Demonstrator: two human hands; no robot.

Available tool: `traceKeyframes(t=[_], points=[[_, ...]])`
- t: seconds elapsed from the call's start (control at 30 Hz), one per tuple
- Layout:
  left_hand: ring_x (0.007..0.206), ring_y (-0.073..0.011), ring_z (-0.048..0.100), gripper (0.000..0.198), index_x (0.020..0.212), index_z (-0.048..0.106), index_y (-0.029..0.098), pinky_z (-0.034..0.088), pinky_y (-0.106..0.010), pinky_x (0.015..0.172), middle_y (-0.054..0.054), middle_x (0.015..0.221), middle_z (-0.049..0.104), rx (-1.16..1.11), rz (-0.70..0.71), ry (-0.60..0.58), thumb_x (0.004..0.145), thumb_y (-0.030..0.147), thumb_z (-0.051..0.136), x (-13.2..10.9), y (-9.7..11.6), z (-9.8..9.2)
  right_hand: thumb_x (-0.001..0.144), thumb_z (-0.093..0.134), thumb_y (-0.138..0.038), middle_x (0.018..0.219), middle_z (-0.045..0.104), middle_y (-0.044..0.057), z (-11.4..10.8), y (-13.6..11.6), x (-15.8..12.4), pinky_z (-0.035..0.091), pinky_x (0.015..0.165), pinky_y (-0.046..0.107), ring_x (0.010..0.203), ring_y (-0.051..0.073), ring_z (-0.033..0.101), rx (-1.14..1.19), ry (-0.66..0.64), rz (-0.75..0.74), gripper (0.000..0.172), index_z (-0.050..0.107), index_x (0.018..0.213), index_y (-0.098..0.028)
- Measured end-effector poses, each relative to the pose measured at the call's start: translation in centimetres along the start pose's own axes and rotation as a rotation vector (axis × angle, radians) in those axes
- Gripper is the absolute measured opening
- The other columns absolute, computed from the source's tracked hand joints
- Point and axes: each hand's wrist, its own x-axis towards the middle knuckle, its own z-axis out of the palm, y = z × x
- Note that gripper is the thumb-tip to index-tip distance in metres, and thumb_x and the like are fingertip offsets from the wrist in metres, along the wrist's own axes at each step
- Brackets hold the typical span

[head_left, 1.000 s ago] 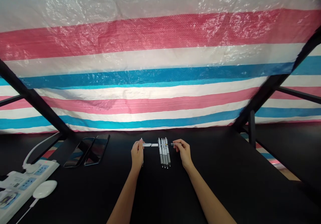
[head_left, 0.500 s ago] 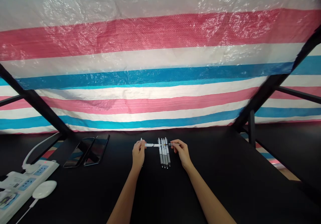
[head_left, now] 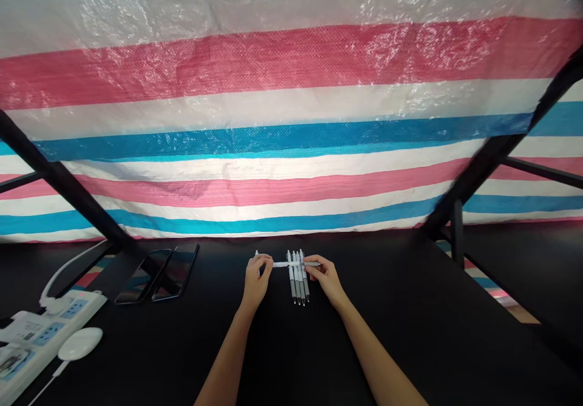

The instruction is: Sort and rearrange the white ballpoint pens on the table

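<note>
My left hand (head_left: pixel 257 280) pinches the white end of a pen (head_left: pixel 281 264) held level above the black table. My right hand (head_left: pixel 325 276) closes its fingertips around the pen's grey end, on the right. Behind and below that pen, several white-and-grey pens (head_left: pixel 298 284) lie side by side, grey tips towards me. The white top of another pen (head_left: pixel 256 252) peeks out beyond my left fingers; the hand hides the rest. Whether the held pen's white and grey parts are fully joined is too small to tell.
Two dark phones (head_left: pixel 144 276) (head_left: pixel 177 272) lie at the left. Nearer me are a white power strip (head_left: pixel 50 333) with plugs and a rounded white device (head_left: pixel 81 343) on a cable. Black frame bars (head_left: pixel 473 181) slope at both sides before a striped sheet (head_left: pixel 282 139).
My left hand has shifted slightly right and my right hand slightly left, so they are closer together. A grey section now shows at my right fingertips, where a thin dark-and-clear piece showed before.
</note>
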Motion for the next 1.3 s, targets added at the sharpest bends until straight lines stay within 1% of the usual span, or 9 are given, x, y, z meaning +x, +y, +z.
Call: traceKeyframes(t=[0.23,0.47,0.7,0.8,1.03,1.3], points=[[0.092,-0.0211,0.056,0.023,0.07,0.061,0.021,0.043,-0.037,0.087,-0.007,0.091,0.064,-0.009,0.012,-0.003,0.082,0.036,0.049,-0.01,0.21,-0.03,0.065,0.068,-0.03,0.058,0.058,0.0,-0.02,0.21,0.07,0.036,0.047,0.024,0.047,0.01,0.045,0.033,0.016,0.008,0.019,0.067,0.08,-0.018],[0.093,-0.0208,0.055,0.021,0.076,0.058,0.02,0.041,-0.035,0.086,-0.007,0.091,0.062,-0.013,0.044,-0.014,0.085,0.035,0.045,-0.02,0.33,-0.04,0.066,0.067,-0.027,0.058,0.059,-0.001,-0.01,0.18,0.07,0.036,0.048,0.023,0.047,0.009,0.045,0.049,-0.003,0.034,0.017,0.067,0.08,-0.017],[0.088,-0.0207,0.054,0.021,0.079,0.059,0.021,0.04,-0.034,0.082,-0.005,0.086,0.061,0.093,0.093,-0.003,0.086,0.034,0.044,-0.2,0.77,-0.15,0.069,0.065,-0.029,0.059,0.058,-0.001,-0.1,0.26,0.06,0.036,0.049,0.024,0.047,0.01,0.045,0.046,-0.017,0.012,0.017,0.067,0.081,-0.017],[0.086,-0.0199,0.054,0.021,0.081,0.059,0.02,0.041,-0.034,0.081,-0.005,0.084,0.061,0.09,0.109,-0.016,0.087,0.034,0.043,-0.28,0.8,-0.12,0.069,0.065,-0.03,0.059,0.058,-0.001,-0.16,0.34,0.08,0.036,0.049,0.024,0.047,0.009,0.045,0.042,-0.02,0.011,0.018,0.066,0.081,-0.017],[0.078,-0.0183,0.058,0.022,0.082,0.062,0.02,0.043,-0.032,0.077,-0.003,0.076,0.063,0.037,0.045,-0.017,0.086,0.033,0.046,-0.38,0.54,-0.08,0.069,0.066,-0.034,0.058,0.058,-0.001,-0.1,0.26,0.07,0.037,0.048,0.024,0.047,0.009,0.045,0.039,-0.022,0.012,0.021,0.065,0.081,-0.017],[0.077,-0.0181,0.062,0.021,0.083,0.063,0.018,0.044,-0.031,0.077,-0.003,0.074,0.065,-0.149,-0.02,-0.018,0.083,0.035,0.051,-0.18,0.29,0.05,0.07,0.066,-0.04,0.058,0.058,-0.001,-0.1,0.17,0.04,0.037,0.048,0.024,0.046,0.01,0.045,0.031,-0.031,0.015,0.029,0.061,0.087,-0.017]])
